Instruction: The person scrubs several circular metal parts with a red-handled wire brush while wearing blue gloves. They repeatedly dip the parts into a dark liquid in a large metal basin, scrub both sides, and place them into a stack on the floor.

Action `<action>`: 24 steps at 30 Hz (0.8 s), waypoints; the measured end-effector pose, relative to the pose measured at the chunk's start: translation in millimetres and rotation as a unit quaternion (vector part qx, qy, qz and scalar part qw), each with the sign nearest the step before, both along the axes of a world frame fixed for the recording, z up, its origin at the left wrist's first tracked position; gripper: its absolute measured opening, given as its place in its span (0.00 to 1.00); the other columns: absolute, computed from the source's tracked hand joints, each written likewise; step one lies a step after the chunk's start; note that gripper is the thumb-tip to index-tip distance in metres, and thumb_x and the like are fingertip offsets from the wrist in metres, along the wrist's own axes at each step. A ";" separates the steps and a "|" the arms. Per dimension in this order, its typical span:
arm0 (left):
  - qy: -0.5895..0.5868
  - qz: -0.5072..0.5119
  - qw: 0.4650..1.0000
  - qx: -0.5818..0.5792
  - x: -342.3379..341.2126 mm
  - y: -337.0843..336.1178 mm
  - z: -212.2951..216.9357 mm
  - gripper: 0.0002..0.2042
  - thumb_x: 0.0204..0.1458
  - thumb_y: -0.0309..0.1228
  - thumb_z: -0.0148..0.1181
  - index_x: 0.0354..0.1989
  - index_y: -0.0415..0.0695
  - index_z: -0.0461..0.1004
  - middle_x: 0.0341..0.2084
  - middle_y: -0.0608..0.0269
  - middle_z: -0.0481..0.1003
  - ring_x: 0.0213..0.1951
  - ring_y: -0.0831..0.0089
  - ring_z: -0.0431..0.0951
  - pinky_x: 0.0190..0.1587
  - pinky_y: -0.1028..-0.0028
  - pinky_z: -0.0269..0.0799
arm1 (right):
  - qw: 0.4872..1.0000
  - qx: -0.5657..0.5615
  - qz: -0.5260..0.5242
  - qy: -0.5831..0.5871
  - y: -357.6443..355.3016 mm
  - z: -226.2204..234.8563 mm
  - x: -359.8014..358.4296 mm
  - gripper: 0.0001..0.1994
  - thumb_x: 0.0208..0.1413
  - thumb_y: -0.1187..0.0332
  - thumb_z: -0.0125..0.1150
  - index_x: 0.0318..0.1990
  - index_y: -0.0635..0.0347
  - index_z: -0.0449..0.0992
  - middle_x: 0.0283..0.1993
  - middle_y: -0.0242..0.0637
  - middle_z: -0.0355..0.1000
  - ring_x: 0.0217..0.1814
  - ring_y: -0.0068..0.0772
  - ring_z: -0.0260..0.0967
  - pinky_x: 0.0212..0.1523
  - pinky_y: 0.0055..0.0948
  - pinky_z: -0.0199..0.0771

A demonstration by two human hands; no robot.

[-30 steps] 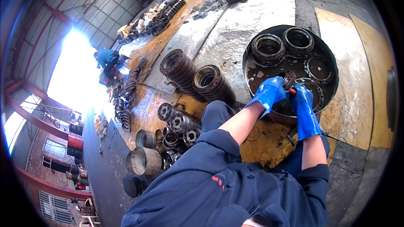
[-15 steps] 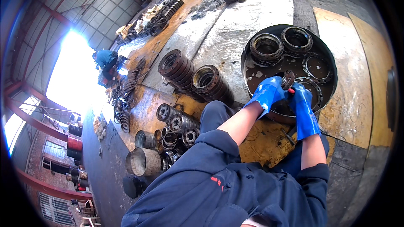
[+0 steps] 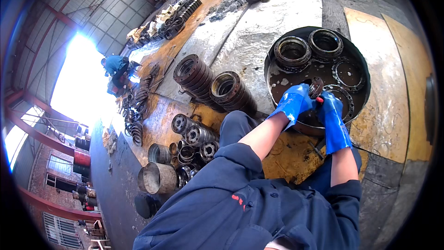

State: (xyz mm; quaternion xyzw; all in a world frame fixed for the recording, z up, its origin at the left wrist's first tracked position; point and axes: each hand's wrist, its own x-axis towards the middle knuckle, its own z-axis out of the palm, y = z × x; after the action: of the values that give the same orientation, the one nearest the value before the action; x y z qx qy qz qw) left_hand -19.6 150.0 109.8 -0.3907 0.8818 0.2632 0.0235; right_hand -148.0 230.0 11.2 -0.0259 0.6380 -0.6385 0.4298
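Note:
Both of my hands wear blue rubber gloves and work over a round, dark tub of murky brown liquid. My left hand is closed on a small dark metal ring, held tilted above the liquid. Close beside it, my right hand grips a small tool with a red handle; its working end is hidden by the ring and gloves. Inside the tub sit two flanged metal rings at the far side, and flatter bolt-holed rings lie partly sunk at the right.
Two stacks of flanged rings stand left of the tub. Nearer me are metal hubs and a wide cylinder sleeve. A hammer-like tool lies before the tub. Far left, a person bends over beside coil springs.

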 end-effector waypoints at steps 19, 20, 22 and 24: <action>0.024 0.009 1.000 0.007 2.9 -0.2 -6.3 0.31 0.45 0.54 0.76 0.53 0.43 0.82 0.48 0.41 0.83 0.53 0.44 0.82 0.55 0.54 0.79 | 1.000 0.011 0.006 0.019 11.6 32.4 10.9 0.10 0.59 0.65 0.66 0.35 0.64 0.83 0.29 0.45 0.81 0.26 0.35 0.79 0.24 0.38 0.74; 0.021 0.012 1.000 0.007 4.1 -1.3 -8.6 0.32 0.45 0.54 0.76 0.53 0.43 0.82 0.48 0.41 0.83 0.53 0.44 0.82 0.55 0.54 0.79 | 0.998 -0.012 0.021 0.066 9.7 18.7 9.7 0.10 0.59 0.65 0.66 0.35 0.65 0.83 0.29 0.45 0.81 0.26 0.35 0.79 0.24 0.38 0.75; 0.007 0.014 1.000 -0.002 1.2 0.9 -3.4 0.32 0.45 0.54 0.76 0.53 0.43 0.81 0.48 0.42 0.83 0.53 0.44 0.82 0.55 0.54 0.79 | 0.991 -0.043 0.034 0.119 10.2 5.9 5.3 0.10 0.60 0.66 0.65 0.35 0.65 0.83 0.29 0.45 0.81 0.26 0.35 0.79 0.24 0.38 0.75; -0.001 0.017 1.000 -0.003 1.3 1.4 -2.7 0.32 0.45 0.54 0.76 0.53 0.43 0.81 0.48 0.42 0.83 0.53 0.45 0.82 0.55 0.54 0.79 | 0.995 -0.032 0.034 0.083 12.0 17.8 6.8 0.10 0.61 0.66 0.64 0.36 0.66 0.84 0.29 0.45 0.81 0.26 0.36 0.79 0.24 0.38 0.75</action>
State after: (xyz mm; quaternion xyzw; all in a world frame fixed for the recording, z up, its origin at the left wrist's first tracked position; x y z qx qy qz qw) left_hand -18.3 151.4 107.1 -0.4058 0.8759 0.2602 0.0185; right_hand -141.2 241.9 29.0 -0.1145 0.6494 -0.6394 0.3954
